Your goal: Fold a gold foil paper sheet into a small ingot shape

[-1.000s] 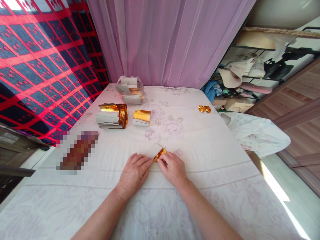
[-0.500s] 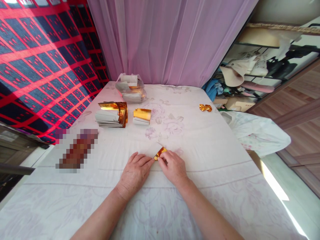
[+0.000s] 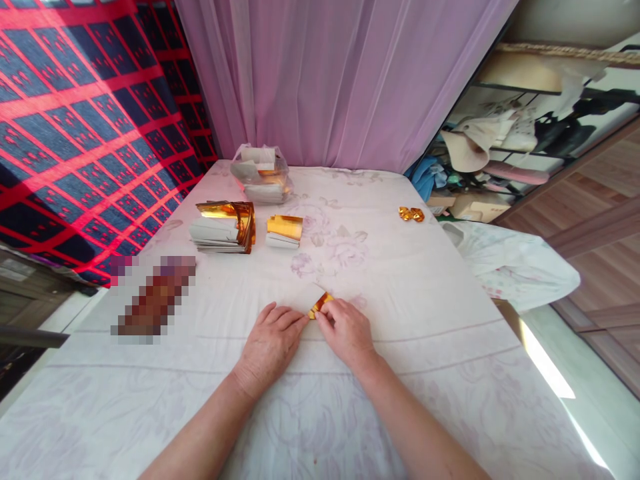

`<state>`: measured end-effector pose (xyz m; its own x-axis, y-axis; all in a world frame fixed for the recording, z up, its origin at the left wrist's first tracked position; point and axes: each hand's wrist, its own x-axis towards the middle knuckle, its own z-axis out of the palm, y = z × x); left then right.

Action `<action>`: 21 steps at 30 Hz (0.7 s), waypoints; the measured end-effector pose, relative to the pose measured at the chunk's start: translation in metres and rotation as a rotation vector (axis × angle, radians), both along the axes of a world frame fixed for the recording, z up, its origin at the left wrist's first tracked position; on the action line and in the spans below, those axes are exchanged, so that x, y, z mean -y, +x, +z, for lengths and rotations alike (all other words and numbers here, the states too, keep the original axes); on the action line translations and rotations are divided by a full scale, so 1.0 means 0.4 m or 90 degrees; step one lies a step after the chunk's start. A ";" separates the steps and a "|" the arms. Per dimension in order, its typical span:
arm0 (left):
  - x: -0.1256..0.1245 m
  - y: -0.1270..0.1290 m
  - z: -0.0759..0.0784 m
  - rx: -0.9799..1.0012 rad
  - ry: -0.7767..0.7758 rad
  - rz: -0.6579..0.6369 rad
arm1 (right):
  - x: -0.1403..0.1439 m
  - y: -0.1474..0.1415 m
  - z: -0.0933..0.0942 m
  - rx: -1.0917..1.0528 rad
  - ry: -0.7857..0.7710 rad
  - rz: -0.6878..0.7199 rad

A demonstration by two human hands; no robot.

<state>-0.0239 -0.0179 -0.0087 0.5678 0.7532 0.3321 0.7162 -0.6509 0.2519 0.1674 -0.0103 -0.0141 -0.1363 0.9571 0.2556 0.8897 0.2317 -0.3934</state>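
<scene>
Near the middle of the table a small sheet of gold foil paper lies partly folded, its gold side turned up and a pale corner pointing away from me. My right hand has thumb and fingers closed on its right part and covers some of it. Flat on the cloth to the left lies my left hand, fingers stretched out, with the index fingertip at the paper's lower left corner. Farther off stand a thick stack of gold foil paper and a smaller curled stack.
A clear plastic bag of paper stands at the back. Folded gold pieces lie toward the right edge. A blurred-out item is on the left. A floral cloth covers the table; shelves stand beyond its right side.
Both hands keep almost the same places on the paper. The visible gold strip looks slightly narrower beside my right fingers; the view has shifted a little.
</scene>
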 end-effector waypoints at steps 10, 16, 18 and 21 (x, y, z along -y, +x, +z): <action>0.001 0.002 0.003 -0.001 -0.016 0.004 | -0.001 -0.006 0.011 0.017 -0.037 -0.020; 0.002 0.003 0.004 0.000 -0.016 0.004 | -0.001 -0.008 0.016 0.016 -0.053 -0.031; 0.002 0.003 0.004 -0.002 -0.017 0.003 | -0.002 -0.009 0.017 0.015 -0.057 -0.032; 0.002 0.004 0.003 -0.006 -0.018 0.002 | -0.002 -0.009 0.017 0.013 -0.061 -0.032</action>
<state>-0.0225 -0.0186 -0.0074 0.5680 0.7642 0.3056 0.7211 -0.6410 0.2627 0.1636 -0.0094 -0.0072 -0.0923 0.9827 0.1604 0.9072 0.1494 -0.3933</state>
